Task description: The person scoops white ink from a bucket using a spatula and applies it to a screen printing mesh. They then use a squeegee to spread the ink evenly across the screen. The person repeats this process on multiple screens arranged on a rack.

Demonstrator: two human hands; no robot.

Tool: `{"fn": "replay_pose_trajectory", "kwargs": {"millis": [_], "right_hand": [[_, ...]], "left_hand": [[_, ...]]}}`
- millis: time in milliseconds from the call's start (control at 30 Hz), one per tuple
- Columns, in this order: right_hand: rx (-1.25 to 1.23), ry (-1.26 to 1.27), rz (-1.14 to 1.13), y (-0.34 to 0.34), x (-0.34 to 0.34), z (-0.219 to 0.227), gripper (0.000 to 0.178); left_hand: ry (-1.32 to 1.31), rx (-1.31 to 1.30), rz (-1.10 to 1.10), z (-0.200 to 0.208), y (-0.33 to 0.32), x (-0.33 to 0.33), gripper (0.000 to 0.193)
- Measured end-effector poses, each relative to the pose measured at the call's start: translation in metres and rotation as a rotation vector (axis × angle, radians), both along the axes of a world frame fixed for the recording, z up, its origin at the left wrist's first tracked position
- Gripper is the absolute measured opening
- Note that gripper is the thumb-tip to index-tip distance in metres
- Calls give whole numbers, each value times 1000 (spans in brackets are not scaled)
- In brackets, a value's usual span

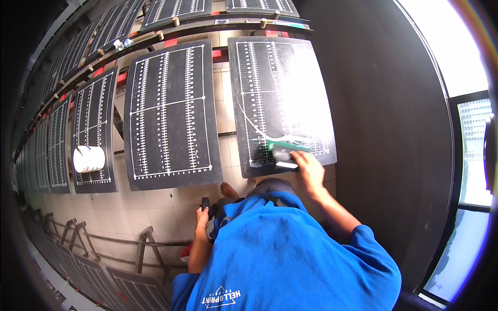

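Note:
My right hand (309, 168) grips a squeegee (284, 155) with a grey-white body and a green edge, slightly blurred. Its green edge meets the near part of a black board (288, 67) that carries white grid marks and strong glare. A pale curved streak (250, 120), seemingly wet, runs down the board's left side and across toward the squeegee. Down by my left side, my left hand (202, 215) is closed around a small black object (206, 203) whose kind I cannot make out.
Left of this board stands another marked black board (174, 124), with more boards beyond. A white tub (88, 159) rests on one of them. A dark rail with pegs (161, 35) runs behind. A dark wall (384, 124) and windows (474, 150) are on the right.

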State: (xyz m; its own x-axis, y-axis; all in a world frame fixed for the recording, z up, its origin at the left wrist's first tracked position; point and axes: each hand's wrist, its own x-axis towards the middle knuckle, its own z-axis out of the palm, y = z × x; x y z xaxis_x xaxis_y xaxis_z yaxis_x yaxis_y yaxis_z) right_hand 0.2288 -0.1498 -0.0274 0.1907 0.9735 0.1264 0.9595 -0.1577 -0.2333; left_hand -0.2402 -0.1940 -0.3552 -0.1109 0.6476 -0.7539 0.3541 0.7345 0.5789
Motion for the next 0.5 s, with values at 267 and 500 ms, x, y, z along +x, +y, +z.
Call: {"fn": "replay_pose_trajectory", "kwargs": {"millis": [267, 500], "right_hand": [[108, 5, 11, 73, 14, -34, 49], [254, 35, 87, 253, 160, -68, 43]], "left_hand": [[-47, -118, 117, 58, 20, 20, 27], [69, -24, 7, 44, -12, 8, 35]]}}
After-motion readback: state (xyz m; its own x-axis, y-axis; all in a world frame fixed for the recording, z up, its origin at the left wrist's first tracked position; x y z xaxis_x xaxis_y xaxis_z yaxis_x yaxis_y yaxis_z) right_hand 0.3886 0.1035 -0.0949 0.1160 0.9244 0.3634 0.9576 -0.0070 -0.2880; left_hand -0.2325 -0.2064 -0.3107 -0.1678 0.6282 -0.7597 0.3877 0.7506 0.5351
